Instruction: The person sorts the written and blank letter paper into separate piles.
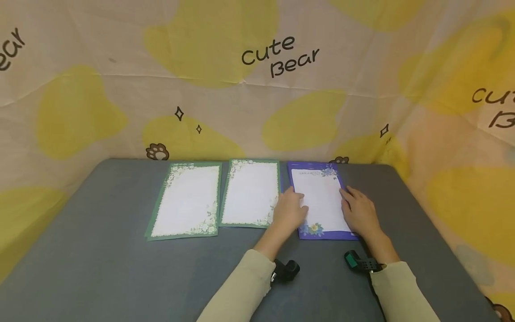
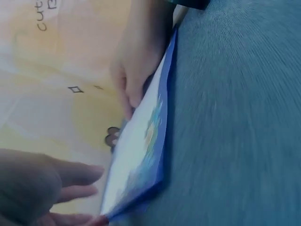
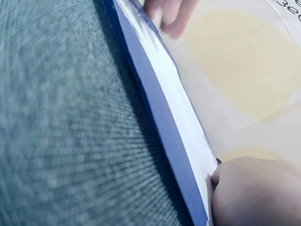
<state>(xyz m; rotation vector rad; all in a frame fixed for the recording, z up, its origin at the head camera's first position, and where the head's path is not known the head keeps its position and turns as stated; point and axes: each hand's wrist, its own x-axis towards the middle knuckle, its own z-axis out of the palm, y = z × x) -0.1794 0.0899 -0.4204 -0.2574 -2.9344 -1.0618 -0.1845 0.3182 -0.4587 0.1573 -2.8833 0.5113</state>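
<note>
A small stack of floral stationery sheets with a blue-purple border [image 1: 322, 203] lies at the right of the table. My left hand [image 1: 289, 210] is at its left edge, fingertips touching the side. Along the opposite edge my right hand [image 1: 360, 214] rests with its fingers extended against the paper. In the left wrist view, the left fingers [image 2: 77, 174] are spread and fairly straight near a corner of the stack [image 2: 136, 165]. The right wrist view shows the stack's long edge [image 3: 164, 113] side-on, and much of the right hand [image 3: 256, 193] is cut off.
Two green-bordered floral sheet stacks lie to the left, one at the far left [image 1: 187, 201] and one in the middle [image 1: 251, 192], close to the left hand. They sit on a grey table [image 1: 120, 277]. A yellow-patterned cloth [image 1: 225, 98] hangs behind.
</note>
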